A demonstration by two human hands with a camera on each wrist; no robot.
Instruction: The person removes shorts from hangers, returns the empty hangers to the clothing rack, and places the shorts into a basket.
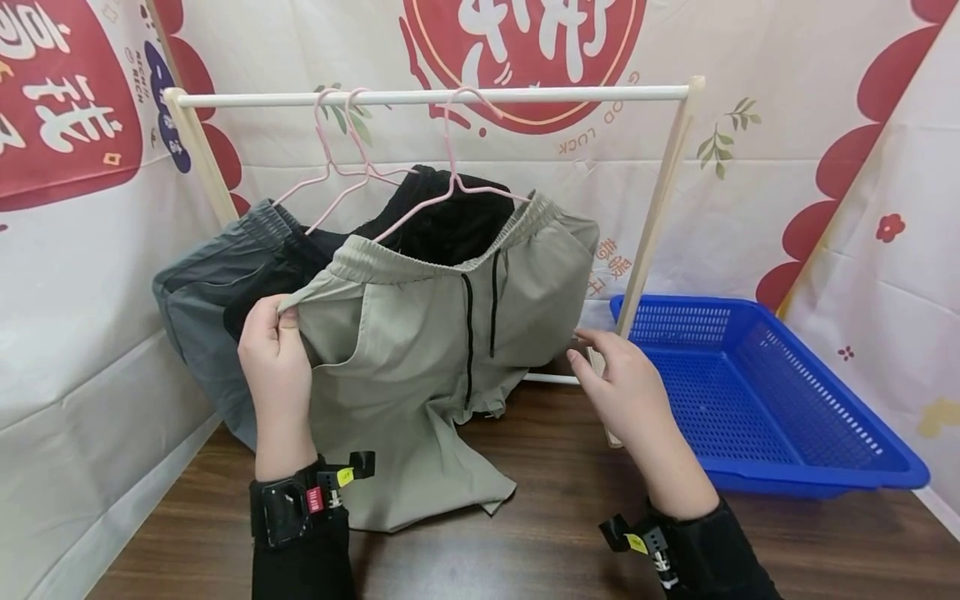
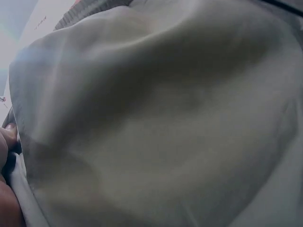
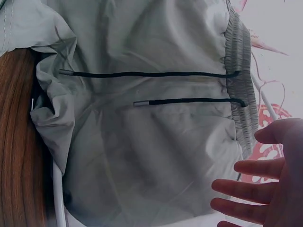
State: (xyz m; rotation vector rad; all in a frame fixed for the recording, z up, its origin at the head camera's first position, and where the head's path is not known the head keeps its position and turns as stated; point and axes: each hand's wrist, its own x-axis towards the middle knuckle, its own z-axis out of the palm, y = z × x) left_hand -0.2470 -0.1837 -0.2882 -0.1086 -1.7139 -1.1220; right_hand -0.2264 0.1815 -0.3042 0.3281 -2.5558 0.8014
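Observation:
Light grey-green drawstring shorts (image 1: 420, 317) hang from a pink hanger (image 1: 452, 171) on a white rail (image 1: 525, 94). My left hand (image 1: 277, 358) pinches their left side edge between thumb and fingers; only a bit of that hand shows at the edge of the left wrist view. My right hand (image 1: 626, 392) is beside the shorts' right side, its fingers extended and holding nothing. In the right wrist view, the fingers (image 3: 251, 189) are spread near the elastic waistband (image 3: 239, 71), and two dark drawstrings (image 3: 156, 74) cross the fabric.
Behind hang dark grey-blue shorts (image 1: 210, 283) and a black garment (image 1: 450, 217) on two more pink hangers. A blue plastic basket (image 1: 795, 475) sits right of the rack's wooden post (image 1: 660, 192). Everything stands on a brown wooden table (image 1: 555, 500), with a printed cloth behind.

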